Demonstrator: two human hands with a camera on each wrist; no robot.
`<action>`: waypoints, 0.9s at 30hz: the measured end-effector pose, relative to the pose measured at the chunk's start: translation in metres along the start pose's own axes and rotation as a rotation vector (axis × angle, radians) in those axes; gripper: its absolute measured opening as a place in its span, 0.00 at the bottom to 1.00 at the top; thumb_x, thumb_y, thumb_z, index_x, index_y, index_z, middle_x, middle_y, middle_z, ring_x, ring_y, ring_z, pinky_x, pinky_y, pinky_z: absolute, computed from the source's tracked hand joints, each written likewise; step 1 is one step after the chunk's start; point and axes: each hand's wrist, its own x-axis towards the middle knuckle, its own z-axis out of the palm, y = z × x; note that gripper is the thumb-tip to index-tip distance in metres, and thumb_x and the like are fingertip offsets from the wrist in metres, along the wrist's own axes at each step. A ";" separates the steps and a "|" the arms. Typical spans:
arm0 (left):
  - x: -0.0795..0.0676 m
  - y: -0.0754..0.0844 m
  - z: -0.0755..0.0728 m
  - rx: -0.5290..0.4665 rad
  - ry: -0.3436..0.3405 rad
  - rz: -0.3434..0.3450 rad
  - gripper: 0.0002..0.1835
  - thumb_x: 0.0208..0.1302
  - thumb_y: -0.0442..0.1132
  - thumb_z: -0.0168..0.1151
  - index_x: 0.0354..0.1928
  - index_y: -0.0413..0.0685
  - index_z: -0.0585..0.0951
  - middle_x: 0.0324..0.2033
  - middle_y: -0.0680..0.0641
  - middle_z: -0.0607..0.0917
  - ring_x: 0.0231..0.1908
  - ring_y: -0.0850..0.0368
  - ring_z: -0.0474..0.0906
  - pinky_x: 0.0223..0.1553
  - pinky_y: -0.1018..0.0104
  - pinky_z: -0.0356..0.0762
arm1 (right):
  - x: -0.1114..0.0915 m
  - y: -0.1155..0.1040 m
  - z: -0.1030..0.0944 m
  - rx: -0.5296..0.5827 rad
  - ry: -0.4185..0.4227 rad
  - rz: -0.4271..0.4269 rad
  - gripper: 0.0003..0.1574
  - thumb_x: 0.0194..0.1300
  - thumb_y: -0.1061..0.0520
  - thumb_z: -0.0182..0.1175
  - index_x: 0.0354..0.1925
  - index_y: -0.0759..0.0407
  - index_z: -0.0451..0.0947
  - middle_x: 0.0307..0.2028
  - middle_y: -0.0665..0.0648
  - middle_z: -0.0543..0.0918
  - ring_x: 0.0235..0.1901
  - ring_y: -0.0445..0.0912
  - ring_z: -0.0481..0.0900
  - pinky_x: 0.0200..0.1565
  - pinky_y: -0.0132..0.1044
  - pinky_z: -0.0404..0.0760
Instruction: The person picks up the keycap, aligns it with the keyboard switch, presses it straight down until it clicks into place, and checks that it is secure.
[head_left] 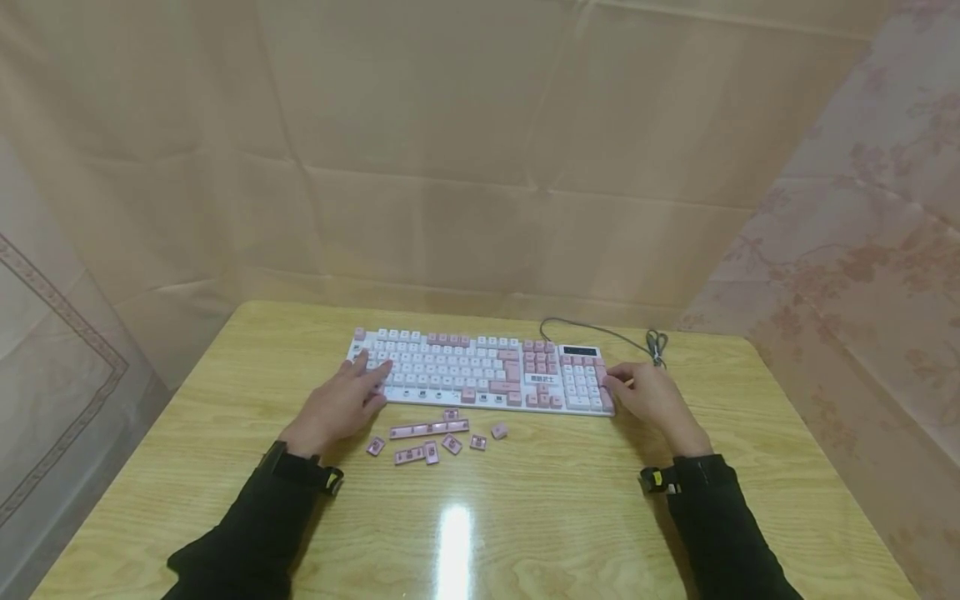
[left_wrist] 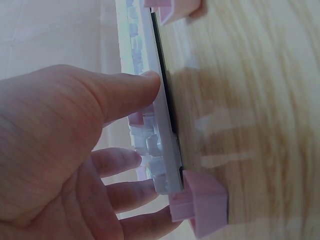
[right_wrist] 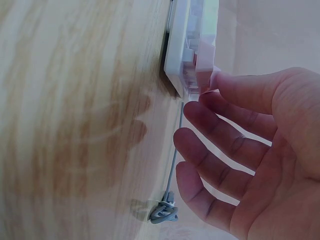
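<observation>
A white and pink keyboard (head_left: pixel 442 375) lies on the wooden table. At its front left corner my left hand (head_left: pixel 337 407) rests with spread, mostly straight fingers over the keys, the thumb (left_wrist: pixel 135 90) touching the front edge. On the right side, the thumb and index finger of my right hand (head_left: pixel 647 396) pinch a long pink keycap (right_wrist: pixel 205 62) at the keyboard's right edge; the other fingers are loosely bent. Whether that keycap is free of its switch I cannot tell. Several loose pink keycaps (head_left: pixel 451 443) lie in front of the keyboard, among them a long spacebar (head_left: pixel 429 429).
A grey cable (head_left: pixel 600 327) runs from the keyboard's back to a tied bundle (head_left: pixel 656 343) beyond my right hand. The table (head_left: pixel 540 517) extends toward me, and a beige cloth (head_left: pixel 420 167) hangs behind it.
</observation>
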 end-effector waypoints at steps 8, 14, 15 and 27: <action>0.000 -0.001 0.000 -0.005 0.003 -0.002 0.29 0.68 0.43 0.53 0.70 0.46 0.63 0.69 0.30 0.55 0.66 0.29 0.50 0.62 0.36 0.52 | 0.000 -0.002 -0.001 -0.003 -0.018 0.008 0.20 0.65 0.50 0.58 0.49 0.62 0.81 0.42 0.61 0.84 0.37 0.52 0.79 0.39 0.48 0.78; -0.001 -0.001 -0.001 -0.007 0.007 0.002 0.29 0.68 0.43 0.53 0.70 0.46 0.63 0.69 0.30 0.55 0.66 0.29 0.51 0.62 0.36 0.53 | -0.001 -0.002 -0.001 -0.005 -0.004 -0.035 0.24 0.65 0.53 0.58 0.57 0.61 0.76 0.44 0.64 0.82 0.37 0.53 0.80 0.38 0.49 0.79; -0.001 -0.001 -0.001 -0.006 0.011 0.007 0.29 0.68 0.43 0.53 0.70 0.46 0.64 0.69 0.30 0.55 0.65 0.28 0.51 0.61 0.35 0.53 | -0.001 -0.002 0.000 -0.009 -0.003 -0.044 0.24 0.66 0.53 0.58 0.58 0.61 0.75 0.44 0.64 0.82 0.37 0.52 0.80 0.38 0.49 0.79; -0.001 -0.002 0.000 -0.003 0.024 0.021 0.29 0.68 0.42 0.54 0.69 0.45 0.64 0.69 0.29 0.56 0.65 0.28 0.52 0.61 0.35 0.54 | -0.001 -0.004 0.001 -0.059 0.022 -0.081 0.21 0.65 0.55 0.58 0.53 0.63 0.79 0.51 0.67 0.80 0.35 0.51 0.79 0.35 0.47 0.78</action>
